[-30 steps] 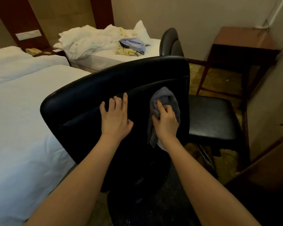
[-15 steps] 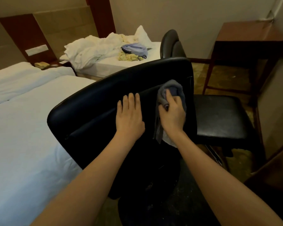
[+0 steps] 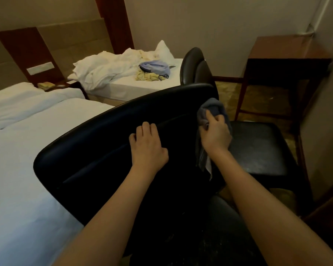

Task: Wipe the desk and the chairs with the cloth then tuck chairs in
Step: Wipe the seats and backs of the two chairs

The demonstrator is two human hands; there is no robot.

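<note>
Wiping the chair back [image 3: 108, 143]
Right hand [image 3: 216, 134] is squeezing the cloth [image 3: 212, 107] at its right end; left hand [image 3: 149, 145], fingers bent, is resting on its middle.

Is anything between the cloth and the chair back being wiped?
Nothing visible. The right hand holds the cloth against the right edge of the chair back; the left hand holds the back further left.
</note>
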